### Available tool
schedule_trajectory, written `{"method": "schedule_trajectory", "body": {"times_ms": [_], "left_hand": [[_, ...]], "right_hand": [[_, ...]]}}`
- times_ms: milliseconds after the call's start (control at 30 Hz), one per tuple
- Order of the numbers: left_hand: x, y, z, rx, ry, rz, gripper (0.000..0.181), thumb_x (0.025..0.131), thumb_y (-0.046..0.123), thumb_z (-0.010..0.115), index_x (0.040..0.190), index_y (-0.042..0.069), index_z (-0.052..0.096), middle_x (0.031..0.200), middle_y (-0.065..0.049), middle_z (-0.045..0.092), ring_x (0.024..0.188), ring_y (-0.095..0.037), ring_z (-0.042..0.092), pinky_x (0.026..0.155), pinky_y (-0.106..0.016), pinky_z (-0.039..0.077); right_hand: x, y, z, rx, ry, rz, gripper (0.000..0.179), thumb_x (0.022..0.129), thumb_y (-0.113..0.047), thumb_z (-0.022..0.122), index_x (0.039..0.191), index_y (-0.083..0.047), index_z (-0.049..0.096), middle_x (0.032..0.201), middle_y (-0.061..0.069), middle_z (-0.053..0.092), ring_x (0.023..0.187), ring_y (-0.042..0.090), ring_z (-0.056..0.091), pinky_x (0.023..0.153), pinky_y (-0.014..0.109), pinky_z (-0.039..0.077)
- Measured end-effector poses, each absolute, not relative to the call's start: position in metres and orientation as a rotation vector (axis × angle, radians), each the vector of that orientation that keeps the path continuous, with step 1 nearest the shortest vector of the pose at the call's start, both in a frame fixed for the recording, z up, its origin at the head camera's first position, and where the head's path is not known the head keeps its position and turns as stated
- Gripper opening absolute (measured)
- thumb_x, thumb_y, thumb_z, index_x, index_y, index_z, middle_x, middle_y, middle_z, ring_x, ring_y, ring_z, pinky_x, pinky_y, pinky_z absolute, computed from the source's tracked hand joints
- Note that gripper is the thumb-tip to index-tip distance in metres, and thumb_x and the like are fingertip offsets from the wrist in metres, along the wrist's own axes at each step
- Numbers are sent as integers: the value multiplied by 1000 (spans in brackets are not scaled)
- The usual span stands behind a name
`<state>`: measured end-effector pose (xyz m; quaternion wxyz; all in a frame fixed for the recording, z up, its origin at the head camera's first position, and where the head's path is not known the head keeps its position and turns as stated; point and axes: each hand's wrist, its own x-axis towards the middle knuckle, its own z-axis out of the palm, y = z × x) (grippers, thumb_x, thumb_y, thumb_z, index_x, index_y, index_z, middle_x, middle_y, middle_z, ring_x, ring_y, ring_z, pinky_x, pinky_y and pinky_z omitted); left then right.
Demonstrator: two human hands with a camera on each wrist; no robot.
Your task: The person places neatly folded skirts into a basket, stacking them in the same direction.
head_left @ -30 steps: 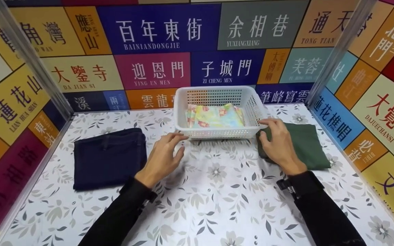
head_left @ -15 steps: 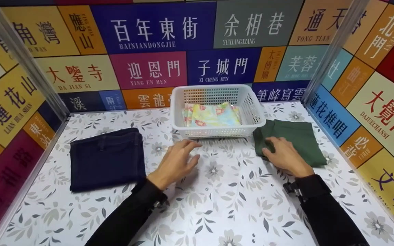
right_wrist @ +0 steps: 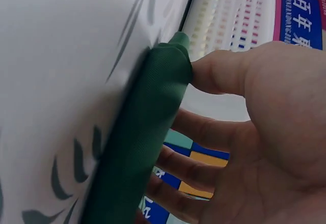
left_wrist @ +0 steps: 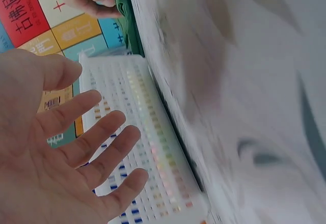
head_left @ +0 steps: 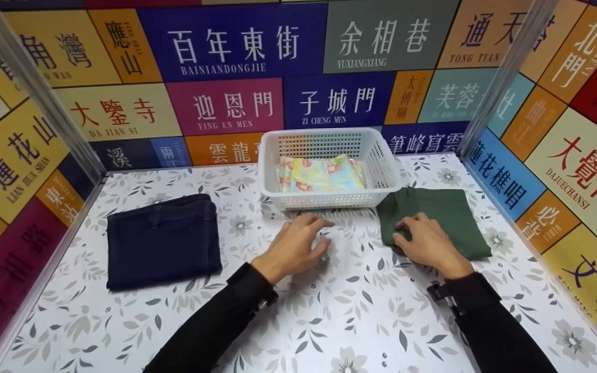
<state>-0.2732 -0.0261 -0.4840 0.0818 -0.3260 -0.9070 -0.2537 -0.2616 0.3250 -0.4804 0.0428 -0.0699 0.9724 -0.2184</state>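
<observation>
At the right lies a folded green garment [head_left: 443,207] on the patterned cloth. My right hand [head_left: 430,242] grips its near left part, with the thumb at the near edge and the fingers over the top; in the right wrist view the thumb [right_wrist: 219,71] touches the green fold [right_wrist: 142,117]. My left hand [head_left: 296,246] hovers in front of the white basket, holding nothing. Its fingers [left_wrist: 97,137] are spread and loosely bent in the left wrist view. The white perforated basket [head_left: 329,199] stands at the back with a folded yellow floral cloth [head_left: 319,175] inside.
A folded navy garment with a belt loop [head_left: 164,243] lies to the left. White tablecloth [head_left: 329,321] with grey leaves covers the surface. Coloured sign-printed walls [head_left: 226,41] close off the back and both sides, with clear posts at the corners.
My right hand has moved from the basket's front corner down onto the green garment, which has shifted slightly toward me and left. My left hand has moved right, away from the basket's left corner.
</observation>
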Motion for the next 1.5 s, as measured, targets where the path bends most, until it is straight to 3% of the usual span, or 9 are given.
{"method": "schedule_trajectory", "body": {"times_ms": [233, 500, 633, 733, 867, 1267, 1500], "left_hand": [[-268, 1, -478, -1070, -2796, -629, 45, 115, 36, 71, 157, 21, 72, 156, -7, 74, 146, -30, 70, 125, -58, 57], [-267, 31, -477, -1231, -2853, -481, 47, 118, 37, 67, 162, 23, 69, 163, -6, 69, 146, -30, 71, 115, -54, 63], [-271, 43, -477, -1289, -2897, -409, 52, 118, 39, 66, 167, 22, 65, 174, -5, 63, 152, -32, 68, 118, -52, 63], [-273, 47, -478, -1313, -2904, -366, 51, 117, 39, 68, 165, 22, 67, 168, -3, 68, 147, -29, 72, 115, -49, 65], [-270, 44, -482, -1342, -2881, -323, 43, 117, 37, 69, 157, 21, 75, 149, -2, 80, 129, -26, 81, 103, -46, 69], [-249, 15, -489, -1341, -2805, -283, 26, 117, 33, 69, 135, 18, 80, 129, -4, 81, 115, -29, 82, 96, -46, 70], [-234, -5, -490, -1335, -2783, -303, 25, 115, 27, 70, 135, 16, 80, 126, -5, 82, 113, -28, 81, 97, -46, 70]], "right_hand": [[-253, 312, -476, -269, 2969, -651, 45, 119, -30, 66, 151, 1, 71, 150, 35, 60, 139, 62, 58, 111, 75, 52], [-245, 298, -470, -384, 2976, -598, 35, 120, -21, 63, 142, 3, 75, 130, 29, 69, 114, 50, 69, 97, 66, 57], [-243, 293, -468, -467, 3001, -587, 32, 120, -12, 59, 144, 5, 73, 133, 31, 75, 122, 53, 74, 104, 68, 60], [-241, 291, -467, -517, 3008, -620, 31, 119, -7, 60, 143, 6, 74, 136, 31, 79, 129, 55, 74, 110, 69, 60], [-238, 289, -467, -556, 2990, -677, 28, 115, -3, 64, 138, 5, 77, 130, 27, 83, 125, 52, 78, 108, 67, 63], [-228, 278, -468, -695, 2919, -732, 28, 116, -1, 62, 136, -4, 82, 132, 16, 85, 129, 44, 79, 111, 63, 63], [-221, 265, -469, -771, 2881, -759, 34, 116, 5, 58, 140, -3, 81, 135, 16, 84, 131, 42, 79, 113, 59, 63]]}}
